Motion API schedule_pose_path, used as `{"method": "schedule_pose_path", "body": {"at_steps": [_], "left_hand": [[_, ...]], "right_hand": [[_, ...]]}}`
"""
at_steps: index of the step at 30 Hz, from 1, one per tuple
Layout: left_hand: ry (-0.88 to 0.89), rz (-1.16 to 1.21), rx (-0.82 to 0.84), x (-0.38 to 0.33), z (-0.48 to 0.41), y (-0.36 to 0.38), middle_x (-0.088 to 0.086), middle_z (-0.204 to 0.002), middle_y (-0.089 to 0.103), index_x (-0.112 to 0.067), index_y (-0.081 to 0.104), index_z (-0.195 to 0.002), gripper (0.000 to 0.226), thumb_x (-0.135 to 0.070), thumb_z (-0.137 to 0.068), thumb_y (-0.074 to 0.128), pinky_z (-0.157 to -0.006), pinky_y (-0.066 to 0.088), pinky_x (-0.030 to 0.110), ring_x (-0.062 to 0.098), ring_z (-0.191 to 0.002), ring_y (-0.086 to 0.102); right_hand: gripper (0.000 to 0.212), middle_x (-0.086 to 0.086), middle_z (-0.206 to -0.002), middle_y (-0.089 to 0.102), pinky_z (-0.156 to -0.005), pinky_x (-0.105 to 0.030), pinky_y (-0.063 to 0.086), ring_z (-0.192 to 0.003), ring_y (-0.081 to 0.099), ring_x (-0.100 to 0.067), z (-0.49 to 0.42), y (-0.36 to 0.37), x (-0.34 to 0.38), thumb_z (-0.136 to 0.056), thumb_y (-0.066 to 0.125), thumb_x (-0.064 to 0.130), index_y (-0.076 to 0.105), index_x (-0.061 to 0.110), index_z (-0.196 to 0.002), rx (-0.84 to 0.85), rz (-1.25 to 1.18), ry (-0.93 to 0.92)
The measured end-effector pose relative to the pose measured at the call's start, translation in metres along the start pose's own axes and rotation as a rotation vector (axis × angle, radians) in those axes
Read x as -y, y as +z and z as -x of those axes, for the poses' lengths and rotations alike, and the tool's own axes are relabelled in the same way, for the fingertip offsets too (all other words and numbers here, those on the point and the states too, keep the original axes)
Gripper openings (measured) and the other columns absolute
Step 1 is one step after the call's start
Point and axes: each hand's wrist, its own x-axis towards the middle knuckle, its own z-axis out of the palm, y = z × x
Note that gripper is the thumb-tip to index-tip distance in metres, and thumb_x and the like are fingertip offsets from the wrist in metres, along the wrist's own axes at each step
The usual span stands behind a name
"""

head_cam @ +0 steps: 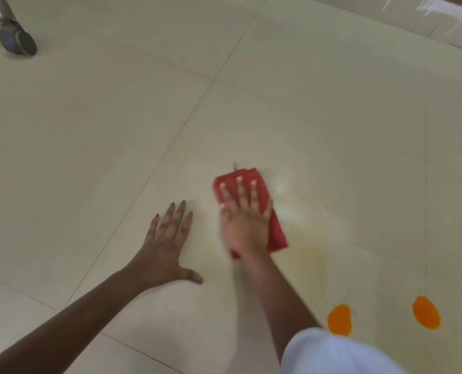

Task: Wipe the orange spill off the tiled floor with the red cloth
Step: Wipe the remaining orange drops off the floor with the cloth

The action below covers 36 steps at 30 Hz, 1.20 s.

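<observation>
Because the person crouches low over the work, a pale blue fabric sleeve (340,354) fills the corner nearest the camera, on the arm behind the right hand (244,225). Just outside that forearm, well behind the hand, a round orange blob of liquid (339,319) sits on the glossy cream tiled floor (89,130). A second orange blob (426,313) lies farther out to the right, apart from the first. Both look untouched, so by my reading a good part of the spill remains to be wiped.

Ahead of the sleeve, the left hand (168,244) lies flat on the tile, fingers straight and spread, thumb out to the side, holding nothing. It seems planted there as a prop for the body's weight, just left of the working hand and not touching it.

The right hand presses palm-down on the folded red fabric cloth (277,233), fingers straight and slightly apart rather than curled round it, which spreads the pressure and keeps the pad flat to the floor. Its outline is blurred, suggesting a stroke under way.

To the right of the cloth and a little behind it, a faint yellowish smear (310,255) dulls the tile, likely thinned residue.

Far beyond the left hand stands a grey caster wheel on a metal leg (19,41); far beyond the right hand lies crinkled clear plastic sheeting (402,12)
</observation>
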Motion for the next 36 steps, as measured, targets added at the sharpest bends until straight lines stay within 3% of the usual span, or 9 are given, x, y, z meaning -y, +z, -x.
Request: {"method": "schedule_pose_path", "body": {"at_steps": [4, 7, 10, 16, 18, 22, 28, 33, 36], "left_hand": [[-0.094, 0.032, 0.051, 0.016, -0.010, -0.018, 0.001, -0.135, -0.052, -0.016, -0.042, -0.125, 0.139, -0.102, -0.032, 0.014, -0.108, -0.022, 0.042, 0.019, -0.125, -0.049], [-0.075, 0.048, 0.082, 0.016, -0.014, -0.017, 0.003, -0.134, -0.054, -0.012, -0.041, -0.126, 0.139, -0.095, -0.040, 0.029, -0.108, -0.023, 0.042, 0.022, -0.125, -0.049], [-0.054, 0.071, 0.055, 0.020, -0.011, -0.015, 0.001, -0.138, -0.049, -0.015, -0.039, -0.130, 0.142, -0.098, -0.039, 0.033, -0.109, -0.022, 0.038, 0.019, -0.129, -0.045], [-0.237, 0.108, -0.006, 0.065, 0.018, -0.025, 0.002, -0.138, -0.047, -0.018, -0.036, -0.128, 0.136, -0.103, -0.030, 0.006, -0.112, -0.017, 0.040, 0.018, -0.126, -0.046], [-0.237, 0.115, 0.018, 0.072, 0.021, -0.025, 0.004, -0.137, -0.048, -0.015, -0.037, -0.127, 0.138, -0.103, -0.028, 0.003, -0.112, -0.017, 0.040, 0.019, -0.126, -0.046], [-0.238, 0.146, -0.013, 0.078, 0.022, -0.020, -0.001, -0.140, -0.045, -0.018, -0.034, -0.131, 0.137, -0.102, -0.034, 0.013, -0.109, -0.021, 0.037, 0.016, -0.127, -0.046], [-0.332, 0.197, 0.039, 0.076, 0.002, -0.028, 0.000, -0.138, -0.052, -0.025, -0.040, -0.130, 0.146, -0.098, -0.031, 0.038, -0.107, -0.022, 0.053, 0.027, -0.126, -0.048], [-0.355, 0.196, 0.065, 0.074, -0.006, -0.026, -0.006, -0.130, -0.060, -0.037, -0.051, -0.118, 0.146, -0.090, -0.033, 0.055, -0.096, -0.028, 0.055, 0.024, -0.116, -0.058], [-0.356, 0.204, 0.044, 0.077, -0.007, -0.026, -0.011, -0.131, -0.058, -0.041, -0.050, -0.119, 0.145, -0.091, -0.029, 0.053, -0.098, -0.028, 0.054, 0.021, -0.117, -0.058]], "right_hand": [[0.052, 0.003, -0.159, 0.010, -0.111, -0.061, 0.003, -0.146, 0.001, -0.025, 0.019, -0.001, -0.036, -0.096, 0.030, 0.039, 0.017, 0.042, -0.146, -0.112, -0.023, 0.359], [0.053, -0.001, -0.151, 0.035, -0.104, -0.065, 0.020, -0.139, 0.029, -0.030, 0.059, 0.011, 0.028, -0.085, 0.037, 0.038, 0.041, 0.037, -0.139, -0.057, -0.088, 0.094], [0.051, 0.004, -0.157, 0.020, -0.110, -0.060, 0.004, -0.145, 0.010, -0.025, -0.006, 0.008, 0.056, -0.092, 0.025, 0.041, 0.030, 0.043, -0.142, -0.011, -0.050, -0.208], [0.051, 0.005, -0.159, 0.006, -0.110, -0.059, -0.001, -0.146, -0.003, -0.024, -0.018, 0.003, 0.019, -0.096, 0.025, 0.039, 0.015, 0.044, -0.146, -0.063, -0.022, 0.248], [0.053, 0.003, -0.157, 0.020, -0.109, -0.062, 0.005, -0.145, 0.010, -0.029, 0.015, 0.016, 0.068, -0.090, 0.028, 0.037, 0.028, 0.040, -0.144, -0.078, -0.081, 0.116], [0.050, 0.006, -0.159, 0.004, -0.109, -0.057, -0.013, -0.146, -0.005, -0.023, -0.054, 0.017, 0.122, -0.096, 0.022, 0.040, 0.018, 0.042, -0.146, 0.062, -0.089, -0.263], [0.052, 0.007, -0.159, -0.004, -0.110, -0.057, -0.008, -0.145, -0.011, -0.022, -0.054, 0.010, 0.069, -0.095, 0.013, 0.042, 0.007, 0.043, -0.147, -0.034, -0.045, 0.167], [0.050, 0.008, -0.159, 0.001, -0.110, -0.056, -0.009, -0.146, -0.007, -0.021, -0.076, 0.019, 0.136, -0.096, 0.016, 0.042, 0.015, 0.043, -0.146, 0.074, -0.056, -0.315], [0.048, 0.009, -0.159, -0.004, -0.111, -0.057, -0.006, -0.145, -0.010, -0.019, -0.146, -0.002, 0.114, -0.099, 0.018, 0.038, 0.011, 0.044, -0.146, 0.129, -0.020, -0.205]]}}
